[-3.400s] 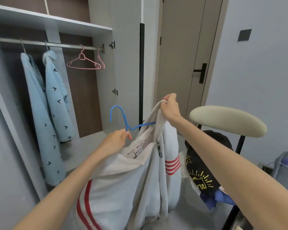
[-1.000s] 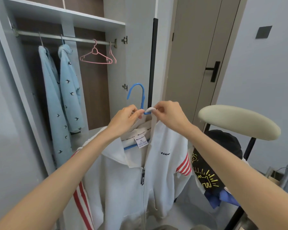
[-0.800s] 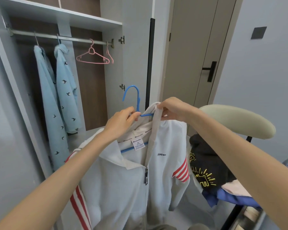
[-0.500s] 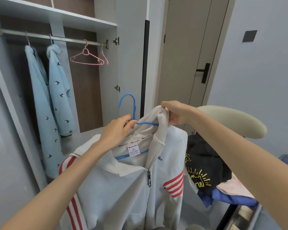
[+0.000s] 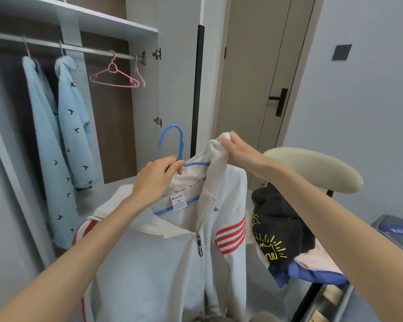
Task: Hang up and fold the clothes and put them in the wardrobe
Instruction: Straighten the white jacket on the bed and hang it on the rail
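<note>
White jacket [image 5: 172, 263] hung on the blue hanger [image 5: 172, 138], short of the wardrobe rail [image 5: 91, 48]. My left hand [image 5: 158, 177] gripped the hanger and my right hand [image 5: 240, 152] pinched its collar. The clothes pile [image 5: 277, 228] awaited.

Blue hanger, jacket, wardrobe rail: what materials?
Blue hanger: likely plastic or plastic-coated wire; thin, uniformly blue, smooth.
Jacket: soft knit fabric, probably a cotton blend; matte, drapes and bunches.
Rail: metal, brushed look; grey with a light sheen.

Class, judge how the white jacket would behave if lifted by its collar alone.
Probably floppy: the jacket sags in folds below the blue hanger. Likely light: the right hand holds it up by a pinch. It might slip off the thin hanger.
</note>
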A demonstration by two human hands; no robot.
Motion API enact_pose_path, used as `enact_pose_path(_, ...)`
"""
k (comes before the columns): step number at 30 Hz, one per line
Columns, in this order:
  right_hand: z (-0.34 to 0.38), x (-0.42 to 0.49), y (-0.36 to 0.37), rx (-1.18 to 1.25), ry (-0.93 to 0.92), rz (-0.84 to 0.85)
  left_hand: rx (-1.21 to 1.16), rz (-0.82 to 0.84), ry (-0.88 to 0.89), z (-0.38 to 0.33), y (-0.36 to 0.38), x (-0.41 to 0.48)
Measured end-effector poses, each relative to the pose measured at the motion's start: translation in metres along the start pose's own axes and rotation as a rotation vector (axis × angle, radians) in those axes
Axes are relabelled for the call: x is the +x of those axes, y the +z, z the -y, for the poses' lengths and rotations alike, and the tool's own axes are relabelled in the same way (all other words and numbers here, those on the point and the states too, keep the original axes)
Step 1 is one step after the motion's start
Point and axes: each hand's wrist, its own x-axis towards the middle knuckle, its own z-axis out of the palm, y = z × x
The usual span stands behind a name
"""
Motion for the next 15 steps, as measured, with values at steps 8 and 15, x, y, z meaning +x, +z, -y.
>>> enact_pose_path(8, -0.019, -0.004, 0.007, 0.093, -0.020, -0.155, -0.037, 0.041, 0.005, -0.003, -0.004, -0.001)
enact_pose_path(15, -0.003, -0.006, -0.013, -0.556, -0.227, -0.352, -0.029, -0.009, -0.059, 0.005, -0.007, 0.005)
